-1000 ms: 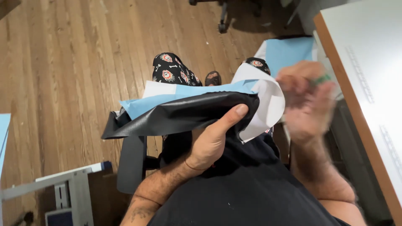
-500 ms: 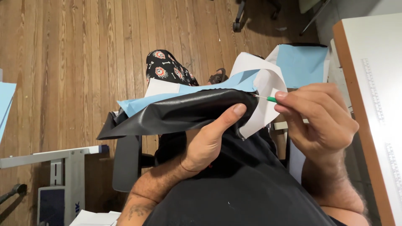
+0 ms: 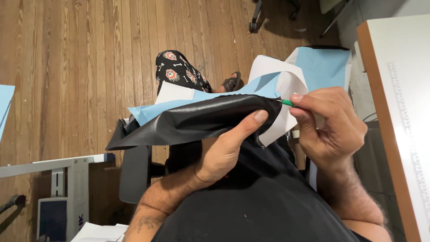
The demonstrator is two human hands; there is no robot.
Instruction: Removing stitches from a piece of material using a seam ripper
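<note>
Two hands are held close over the lap. The left hand (image 3: 226, 150) is closed on a soft, shiny black sheet (image 3: 192, 121), thumb on top. The right hand (image 3: 329, 123) is pinched shut on a thin green tool (image 3: 287, 102), its tip touching the sheet's right edge. Half a second ago, the tool was just short of that edge. Blue and white paper (image 3: 273, 83) is curled behind. Open wooden floor (image 3: 80, 67) is seen beyond, and a white bench (image 3: 401, 89) at the right.

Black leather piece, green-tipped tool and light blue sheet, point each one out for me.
Black leather piece (image 3: 192, 123), head view, on its glossy middle.
Green-tipped tool (image 3: 288, 103), head view, on the green tip by the fingers.
Light blue sheet (image 3: 154, 110), head view, on the strip above the leather.
</note>
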